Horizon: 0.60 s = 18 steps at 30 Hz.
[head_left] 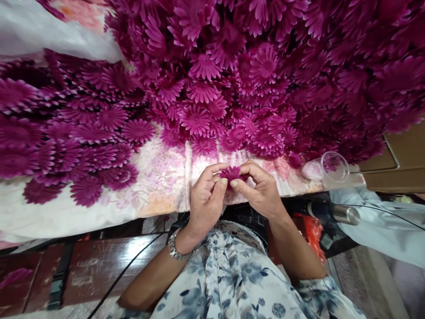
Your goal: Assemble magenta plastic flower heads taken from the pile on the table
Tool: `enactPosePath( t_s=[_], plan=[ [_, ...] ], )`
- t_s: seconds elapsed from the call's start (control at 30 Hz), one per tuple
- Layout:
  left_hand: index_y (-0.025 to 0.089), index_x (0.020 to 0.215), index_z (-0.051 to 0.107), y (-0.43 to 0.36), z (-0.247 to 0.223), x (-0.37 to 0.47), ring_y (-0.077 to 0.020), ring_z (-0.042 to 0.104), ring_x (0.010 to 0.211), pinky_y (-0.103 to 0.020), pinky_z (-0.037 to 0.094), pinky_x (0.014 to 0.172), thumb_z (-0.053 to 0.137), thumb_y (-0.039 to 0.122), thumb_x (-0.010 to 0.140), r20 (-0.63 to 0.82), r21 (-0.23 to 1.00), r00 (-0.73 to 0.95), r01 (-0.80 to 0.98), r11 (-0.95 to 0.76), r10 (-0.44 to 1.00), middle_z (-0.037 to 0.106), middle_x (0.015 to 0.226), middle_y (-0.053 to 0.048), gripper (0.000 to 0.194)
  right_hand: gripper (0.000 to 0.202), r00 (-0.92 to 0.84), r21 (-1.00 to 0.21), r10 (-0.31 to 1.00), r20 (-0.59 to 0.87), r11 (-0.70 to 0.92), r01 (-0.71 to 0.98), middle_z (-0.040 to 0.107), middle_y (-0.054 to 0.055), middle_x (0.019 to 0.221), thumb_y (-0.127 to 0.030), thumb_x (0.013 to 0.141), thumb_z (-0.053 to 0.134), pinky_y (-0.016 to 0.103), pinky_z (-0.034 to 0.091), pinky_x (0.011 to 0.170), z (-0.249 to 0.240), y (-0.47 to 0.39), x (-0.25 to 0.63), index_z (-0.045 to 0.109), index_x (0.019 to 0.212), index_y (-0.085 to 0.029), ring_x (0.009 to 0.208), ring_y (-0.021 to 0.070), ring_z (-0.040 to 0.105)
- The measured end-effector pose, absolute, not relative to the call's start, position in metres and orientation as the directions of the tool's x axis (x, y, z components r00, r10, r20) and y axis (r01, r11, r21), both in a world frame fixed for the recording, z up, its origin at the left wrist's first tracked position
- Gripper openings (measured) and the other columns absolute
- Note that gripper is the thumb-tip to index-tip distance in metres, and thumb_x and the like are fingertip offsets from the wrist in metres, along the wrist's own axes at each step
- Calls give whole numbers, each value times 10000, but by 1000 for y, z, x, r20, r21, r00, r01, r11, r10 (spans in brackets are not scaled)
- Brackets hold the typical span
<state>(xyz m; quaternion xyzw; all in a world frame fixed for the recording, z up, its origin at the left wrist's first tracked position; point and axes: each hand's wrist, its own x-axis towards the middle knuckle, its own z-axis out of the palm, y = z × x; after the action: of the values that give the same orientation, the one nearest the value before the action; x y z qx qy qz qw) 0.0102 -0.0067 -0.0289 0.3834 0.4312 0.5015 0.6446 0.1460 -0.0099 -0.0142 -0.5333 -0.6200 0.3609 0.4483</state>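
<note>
Between my two hands is a small magenta artificial flower (231, 172), held just above the near edge of the cloth-covered table. My left hand (208, 190) pinches its left side between thumb and fingers. On the right side, my right hand (260, 188) grips the petals with thumb and forefinger. The fingers hide part of the flower's underside. Beyond my hands rises a large heap of similar magenta flower heads (202, 95). To the left, more flower heads (86, 133) lie in overlapping rows and stacks.
A clear plastic cup (335, 167) lies on its side at the table's right. Past it stands a cardboard box (398, 166). Below the edge are a dark bottle with a metal end (345, 214) and a red plastic bag (314, 235). White plastic sheeting (56, 33) covers the far left.
</note>
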Motion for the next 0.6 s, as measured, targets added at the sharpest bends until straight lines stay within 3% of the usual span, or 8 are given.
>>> enactPosePath(
  t_s=[0.1,0.2,0.37,0.5,0.6],
  plan=[
    [198,944,644,-6,-30,11,-134,597,723,-217,467,668,676,292,755,-123,934,128,-319,158,984,655,806,-20,214,70,53,-933,984,171,144,331,531,-23,746,-213,788,623,244,430,658,-16,-13,145,557,804,-195,691,104,510],
    [184,786,643,-4,-31,8,-114,544,648,-207,443,596,697,274,733,-119,942,180,-292,168,977,605,733,-2,117,137,89,-953,989,117,87,290,532,-31,750,-199,764,639,233,430,650,-18,-16,146,543,862,-205,683,99,502],
    [184,686,628,-4,-28,2,-107,494,584,-212,416,540,713,269,713,-105,952,163,-269,147,981,550,649,6,123,323,-36,-999,999,-14,-13,52,587,-15,834,-257,743,689,232,459,689,-21,-17,149,567,1039,-214,740,99,540],
    [176,665,630,-5,-24,1,-112,512,587,-221,419,560,715,279,707,-89,965,219,-222,138,972,565,640,0,140,238,-92,-991,992,-90,-98,-89,580,-36,731,-315,697,739,218,458,610,-21,-17,150,600,853,-202,643,87,533],
    [173,671,619,-7,-25,1,-111,513,572,-226,423,550,718,306,704,-151,947,236,-243,209,960,558,635,6,169,175,-43,-999,999,-33,-34,-15,542,-44,680,-322,737,702,216,433,575,-22,-18,150,586,767,-195,609,85,508]
  ],
)
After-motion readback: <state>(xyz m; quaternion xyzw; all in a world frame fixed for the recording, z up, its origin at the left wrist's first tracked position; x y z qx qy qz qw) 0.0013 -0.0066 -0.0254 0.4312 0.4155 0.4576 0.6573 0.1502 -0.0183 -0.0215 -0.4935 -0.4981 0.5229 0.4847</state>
